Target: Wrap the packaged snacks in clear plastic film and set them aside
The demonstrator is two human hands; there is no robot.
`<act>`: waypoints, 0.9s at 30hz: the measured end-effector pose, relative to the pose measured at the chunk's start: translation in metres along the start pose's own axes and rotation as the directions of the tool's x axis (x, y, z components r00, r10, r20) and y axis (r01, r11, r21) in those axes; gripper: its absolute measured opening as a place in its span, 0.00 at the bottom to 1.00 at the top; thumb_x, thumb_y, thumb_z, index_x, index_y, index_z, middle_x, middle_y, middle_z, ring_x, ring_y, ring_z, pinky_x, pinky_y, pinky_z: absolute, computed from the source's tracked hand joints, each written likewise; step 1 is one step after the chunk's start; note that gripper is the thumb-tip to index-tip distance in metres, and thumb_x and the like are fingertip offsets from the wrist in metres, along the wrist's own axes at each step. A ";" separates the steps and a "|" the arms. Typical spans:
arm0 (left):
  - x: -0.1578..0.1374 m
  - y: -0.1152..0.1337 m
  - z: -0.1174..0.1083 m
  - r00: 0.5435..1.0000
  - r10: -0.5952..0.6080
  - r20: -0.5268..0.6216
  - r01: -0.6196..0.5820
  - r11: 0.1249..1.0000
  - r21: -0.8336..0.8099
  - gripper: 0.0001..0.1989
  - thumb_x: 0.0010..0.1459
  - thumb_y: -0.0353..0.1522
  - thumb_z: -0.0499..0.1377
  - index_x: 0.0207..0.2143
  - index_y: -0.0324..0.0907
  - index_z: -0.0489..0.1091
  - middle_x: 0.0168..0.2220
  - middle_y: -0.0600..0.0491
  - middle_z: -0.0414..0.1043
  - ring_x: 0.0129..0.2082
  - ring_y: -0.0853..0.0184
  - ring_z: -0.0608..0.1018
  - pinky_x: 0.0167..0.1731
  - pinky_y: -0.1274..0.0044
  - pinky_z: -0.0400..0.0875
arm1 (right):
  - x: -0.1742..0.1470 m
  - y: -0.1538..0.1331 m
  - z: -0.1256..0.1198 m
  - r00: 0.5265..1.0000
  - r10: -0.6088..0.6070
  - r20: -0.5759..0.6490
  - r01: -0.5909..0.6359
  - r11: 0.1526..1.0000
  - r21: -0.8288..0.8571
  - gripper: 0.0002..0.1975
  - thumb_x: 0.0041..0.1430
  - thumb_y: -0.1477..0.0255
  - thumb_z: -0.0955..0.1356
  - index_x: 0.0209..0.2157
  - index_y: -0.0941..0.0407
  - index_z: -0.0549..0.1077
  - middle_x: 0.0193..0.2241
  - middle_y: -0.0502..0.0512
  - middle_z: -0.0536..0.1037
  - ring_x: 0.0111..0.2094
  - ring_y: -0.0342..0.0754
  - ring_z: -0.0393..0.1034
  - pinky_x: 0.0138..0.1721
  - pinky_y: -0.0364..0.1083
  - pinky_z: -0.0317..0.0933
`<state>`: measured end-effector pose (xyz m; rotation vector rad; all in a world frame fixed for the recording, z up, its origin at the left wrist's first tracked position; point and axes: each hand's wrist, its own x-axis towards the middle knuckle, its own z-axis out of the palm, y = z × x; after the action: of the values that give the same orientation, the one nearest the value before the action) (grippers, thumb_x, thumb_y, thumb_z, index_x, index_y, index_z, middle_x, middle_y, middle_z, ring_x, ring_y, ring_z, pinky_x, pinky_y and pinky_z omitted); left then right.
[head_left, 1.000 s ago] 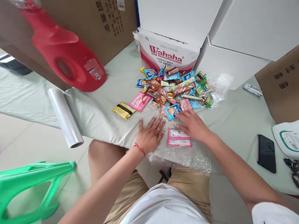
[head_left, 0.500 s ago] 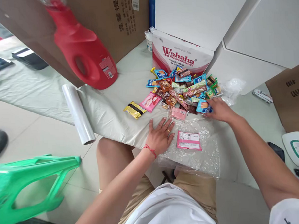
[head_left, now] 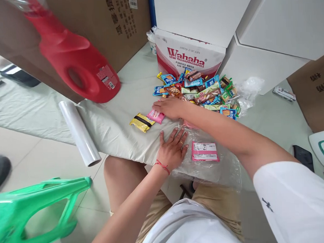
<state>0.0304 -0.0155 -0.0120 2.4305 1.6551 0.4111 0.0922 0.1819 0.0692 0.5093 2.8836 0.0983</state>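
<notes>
The right hand (head_left: pixel 170 107) is partly covering a pink wrapper (head_left: pixel 156 117) with fingers whose grip I cannot tell. The left hand (head_left: pixel 171 152) is resting with fingers spread, a labelled packet (head_left: pixel 205 151) lying right of them on clear film (head_left: pixel 226 166).

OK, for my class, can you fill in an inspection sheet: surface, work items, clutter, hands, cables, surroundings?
Surface: pale cloth, wrinkled
Work items: snack pile; pink packet lying on see-through plastic wrap; yellow packet
Clutter: plastic roll, red bottle, phone
Hands: left hand flat, fingers spread, at the wrap's left edge; right hand on another pink packet, grip unclear
Cables: nothing seen
Surroundings: cardboard box, green stool
</notes>
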 end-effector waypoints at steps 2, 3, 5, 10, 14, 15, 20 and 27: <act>0.000 0.001 0.000 1.000 -0.007 0.007 0.007 1.000 0.006 0.27 0.73 0.43 0.42 0.71 0.51 0.55 0.72 0.51 0.53 0.73 0.55 0.56 0.69 0.44 0.29 | 0.024 0.001 0.001 0.990 -0.050 0.131 0.052 0.999 -0.011 0.27 0.59 0.79 0.66 0.60 0.60 0.66 0.60 0.66 0.70 0.56 0.60 0.66 0.49 0.54 0.63; 0.001 0.001 -0.001 1.000 -0.008 0.011 0.008 1.000 0.007 0.27 0.73 0.43 0.42 0.71 0.51 0.55 0.72 0.51 0.53 0.73 0.55 0.56 0.69 0.44 0.29 | 0.029 0.001 0.000 0.986 -0.061 0.156 0.066 0.998 -0.023 0.26 0.58 0.79 0.67 0.59 0.60 0.67 0.58 0.66 0.71 0.54 0.60 0.67 0.48 0.54 0.64; 0.001 0.001 -0.001 1.000 -0.005 0.014 0.005 1.000 0.008 0.27 0.73 0.43 0.42 0.71 0.51 0.55 0.72 0.51 0.53 0.73 0.55 0.56 0.69 0.44 0.30 | 0.026 -0.001 -0.003 0.991 -0.052 0.127 0.060 0.996 -0.061 0.22 0.58 0.79 0.66 0.55 0.61 0.70 0.53 0.67 0.73 0.51 0.61 0.69 0.47 0.55 0.64; 0.001 -0.001 -0.001 1.000 -0.009 0.007 0.009 1.000 0.018 0.27 0.73 0.43 0.42 0.70 0.51 0.56 0.72 0.51 0.54 0.73 0.55 0.56 0.69 0.44 0.31 | -0.054 -0.016 -0.030 0.982 0.003 -0.189 0.012 0.997 0.075 0.29 0.57 0.72 0.70 0.59 0.63 0.64 0.54 0.68 0.71 0.53 0.62 0.67 0.50 0.56 0.63; 0.001 -0.001 -0.001 1.000 0.002 0.024 -0.002 1.000 0.020 0.26 0.73 0.42 0.44 0.69 0.49 0.59 0.70 0.48 0.58 0.72 0.54 0.58 0.69 0.43 0.31 | -0.157 -0.041 -0.048 0.967 0.213 -0.137 -0.148 0.915 0.376 0.32 0.61 0.61 0.70 0.61 0.60 0.63 0.49 0.63 0.72 0.46 0.56 0.70 0.45 0.50 0.63; 0.001 0.000 -0.002 1.000 0.008 0.026 -0.008 1.000 0.021 0.26 0.73 0.42 0.44 0.69 0.49 0.59 0.70 0.48 0.58 0.72 0.54 0.58 0.68 0.43 0.31 | -0.180 -0.049 -0.047 0.964 0.265 -0.029 -0.232 0.887 0.398 0.31 0.61 0.61 0.70 0.60 0.60 0.64 0.47 0.62 0.72 0.44 0.55 0.71 0.43 0.48 0.63; 0.002 0.002 -0.003 0.999 0.018 0.029 -0.019 1.000 0.024 0.28 0.72 0.41 0.43 0.71 0.48 0.55 0.72 0.48 0.52 0.73 0.54 0.56 0.68 0.41 0.32 | -0.232 -0.094 -0.019 0.833 0.470 0.291 -0.544 0.792 0.277 0.31 0.59 0.63 0.71 0.61 0.59 0.66 0.49 0.64 0.74 0.41 0.56 0.75 0.36 0.47 0.63; 0.003 0.003 -0.005 1.000 0.018 0.011 -0.018 1.000 0.012 0.28 0.72 0.41 0.44 0.71 0.48 0.55 0.72 0.46 0.54 0.72 0.53 0.58 0.67 0.40 0.36 | -0.219 -0.126 0.013 0.789 0.542 0.290 -0.611 0.739 0.282 0.34 0.61 0.66 0.70 0.67 0.55 0.60 0.59 0.68 0.70 0.47 0.60 0.76 0.40 0.51 0.68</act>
<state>0.0323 -0.0141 -0.0062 2.4538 1.6370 0.3904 0.2541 -0.0116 0.0860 1.4006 2.4452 -0.3799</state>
